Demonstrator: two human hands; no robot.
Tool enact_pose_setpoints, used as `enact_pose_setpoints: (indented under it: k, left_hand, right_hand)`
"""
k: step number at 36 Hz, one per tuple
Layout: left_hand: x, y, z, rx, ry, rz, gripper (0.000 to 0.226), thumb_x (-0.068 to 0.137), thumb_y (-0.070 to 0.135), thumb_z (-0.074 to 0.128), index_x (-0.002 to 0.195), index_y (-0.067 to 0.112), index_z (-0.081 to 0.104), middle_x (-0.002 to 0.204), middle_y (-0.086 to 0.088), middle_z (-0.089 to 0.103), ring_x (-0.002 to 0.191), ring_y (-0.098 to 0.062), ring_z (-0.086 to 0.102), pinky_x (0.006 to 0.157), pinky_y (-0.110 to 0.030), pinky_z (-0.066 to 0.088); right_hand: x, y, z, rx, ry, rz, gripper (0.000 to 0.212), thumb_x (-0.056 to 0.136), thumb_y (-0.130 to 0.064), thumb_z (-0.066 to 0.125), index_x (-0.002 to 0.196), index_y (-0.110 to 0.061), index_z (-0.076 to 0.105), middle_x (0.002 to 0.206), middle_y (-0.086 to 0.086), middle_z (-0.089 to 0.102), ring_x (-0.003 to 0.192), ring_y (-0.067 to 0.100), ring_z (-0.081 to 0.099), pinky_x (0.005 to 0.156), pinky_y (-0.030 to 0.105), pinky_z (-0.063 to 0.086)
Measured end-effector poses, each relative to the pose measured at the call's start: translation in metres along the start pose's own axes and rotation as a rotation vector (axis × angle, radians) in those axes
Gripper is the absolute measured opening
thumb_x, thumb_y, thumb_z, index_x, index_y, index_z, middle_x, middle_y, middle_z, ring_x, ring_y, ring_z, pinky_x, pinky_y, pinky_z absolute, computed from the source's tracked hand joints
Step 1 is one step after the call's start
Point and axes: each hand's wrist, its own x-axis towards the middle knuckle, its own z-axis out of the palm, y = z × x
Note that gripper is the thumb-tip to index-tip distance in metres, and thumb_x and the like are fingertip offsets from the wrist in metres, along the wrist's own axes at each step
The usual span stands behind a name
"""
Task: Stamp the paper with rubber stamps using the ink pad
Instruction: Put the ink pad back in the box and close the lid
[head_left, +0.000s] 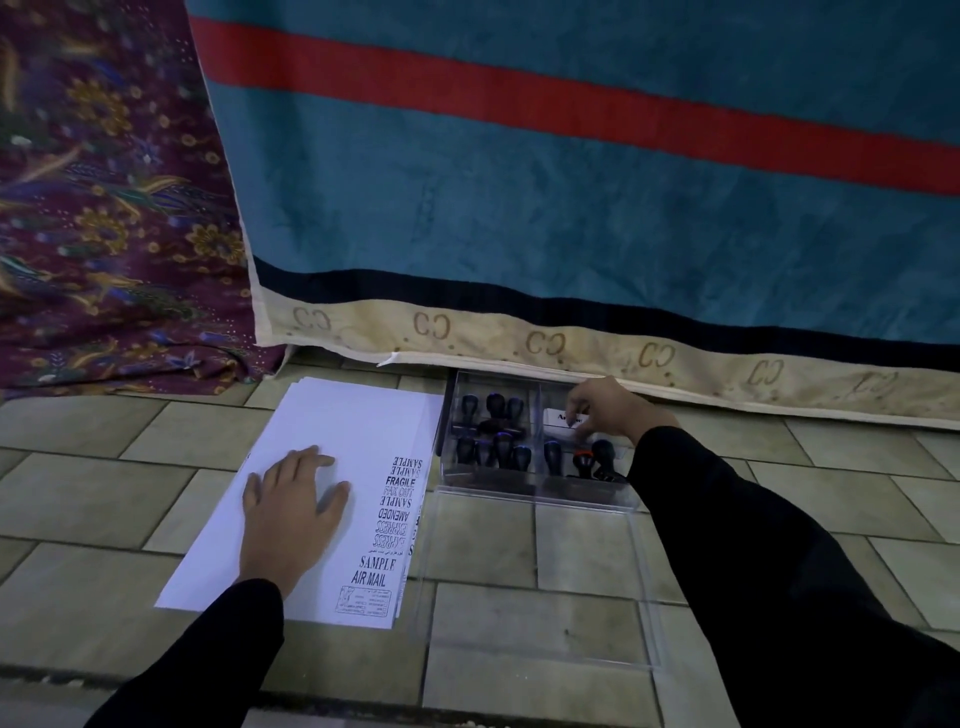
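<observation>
A stack of white paper (332, 431) lies on the tiled floor, with a column of black stamped words along its right edge. My left hand (291, 504) rests flat on it, fingers spread. To the right stands a clear plastic box (488, 480) holding several black rubber stamps (493, 410). My right hand (608, 410) reaches into the box's right compartment, fingers curled over a small white labelled case (561, 423). Whether the fingers grip it is hidden. Black stamps, one with an orange band (584, 460), stand just in front of that hand.
The box's clear lid (540, 587) lies open flat on the tiles toward me. A teal blanket with a red stripe (571, 208) hangs right behind the box. Purple floral cloth (104, 208) fills the far left.
</observation>
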Motion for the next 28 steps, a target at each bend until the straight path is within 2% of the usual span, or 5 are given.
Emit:
enact_pose_setpoints:
  k: [11,16,20,24,28]
  left_hand:
    - [0.021,-0.005,-0.033,-0.729,-0.251,-0.358,0.048,0.069,0.058,0.064,0.112,0.035,0.062,0.129,0.008,0.058,0.13,-0.019,0.043,0.115,-0.043,0.027]
    - [0.017,0.027,-0.04,-0.487,-0.011,-0.066,0.017,0.09,0.025,0.063,0.106,0.027,0.063,0.11,0.005,0.067,0.094,-0.018,0.062,0.088,-0.036,0.048]
    - [-0.01,0.068,-0.044,-0.41,-0.336,0.052,0.008,0.088,0.03,0.063,0.081,0.034,0.06,0.072,0.007,0.068,0.064,-0.012,0.065,0.056,-0.026,0.047]
    - [-0.034,0.088,-0.036,-0.265,-0.571,0.001,0.014,0.082,0.034,0.062,0.082,0.02,0.062,0.078,-0.005,0.068,0.059,-0.017,0.059,0.055,-0.028,0.046]
    - [-0.047,0.096,-0.029,-0.119,-0.595,0.025,0.018,0.078,0.026,0.06,0.069,0.013,0.051,0.071,-0.004,0.059,0.06,-0.018,0.054,0.059,-0.027,0.044]
  right_hand:
    - [-0.063,-0.031,-0.01,0.031,0.298,0.006,0.012,0.086,-0.016,0.062,0.095,-0.012,0.066,0.097,0.007,0.068,0.083,0.021,0.061,0.074,0.029,0.047]
    - [-0.117,-0.039,0.006,0.096,0.243,0.215,0.019,0.08,-0.025,0.067,0.075,-0.019,0.049,0.077,0.006,0.061,0.075,0.022,0.055,0.061,0.027,0.04]
    - [-0.153,-0.031,0.022,0.084,0.137,0.379,0.017,0.081,-0.023,0.061,0.072,-0.015,0.05,0.084,0.012,0.064,0.063,0.025,0.059,0.053,0.031,0.047]
    - [-0.172,-0.024,0.042,0.173,0.011,0.576,0.029,0.083,-0.024,0.062,0.099,-0.004,0.048,0.098,0.016,0.06,0.064,0.027,0.065,0.048,0.03,0.051]
    - [-0.181,-0.02,0.055,0.196,-0.046,0.645,0.022,0.083,-0.022,0.056,0.09,-0.004,0.045,0.062,0.011,0.06,0.041,0.016,0.058,0.046,0.023,0.048]
